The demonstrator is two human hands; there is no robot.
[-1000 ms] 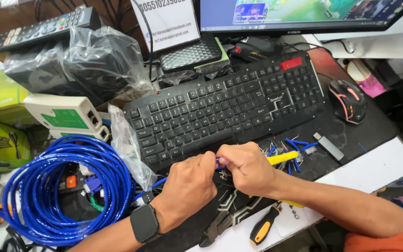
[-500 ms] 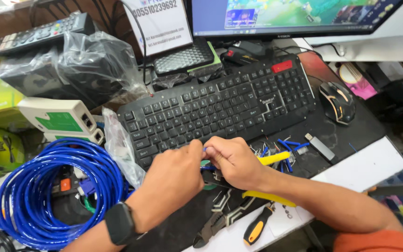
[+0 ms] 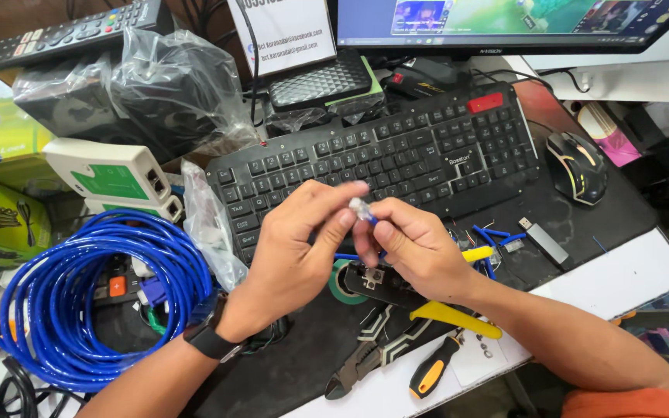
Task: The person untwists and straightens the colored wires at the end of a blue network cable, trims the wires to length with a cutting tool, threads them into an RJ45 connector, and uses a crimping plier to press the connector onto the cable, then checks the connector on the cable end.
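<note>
My left hand (image 3: 297,248) and my right hand (image 3: 412,244) meet above the front edge of a black keyboard (image 3: 396,159). Between their fingertips they pinch a small clear plug (image 3: 361,209) on the end of a blue cable (image 3: 348,256). A black watch sits on my left wrist. Under my right hand lies a crimping tool with yellow handles (image 3: 427,298). Beside it rest black pliers (image 3: 365,356) and a screwdriver with an orange and black grip (image 3: 433,370).
A coil of blue cable (image 3: 94,294) lies at the left. A white and green cable tester (image 3: 114,174), bagged black items (image 3: 133,85), a remote (image 3: 56,35), a mouse (image 3: 576,166), a grey stick drive (image 3: 543,240), cut blue wire bits (image 3: 497,236) and a monitor (image 3: 505,23) surround the keyboard.
Both hands have lifted from the desk edge toward the keyboard, bringing the cable end up. The clear plug now shows between the fingertips.
</note>
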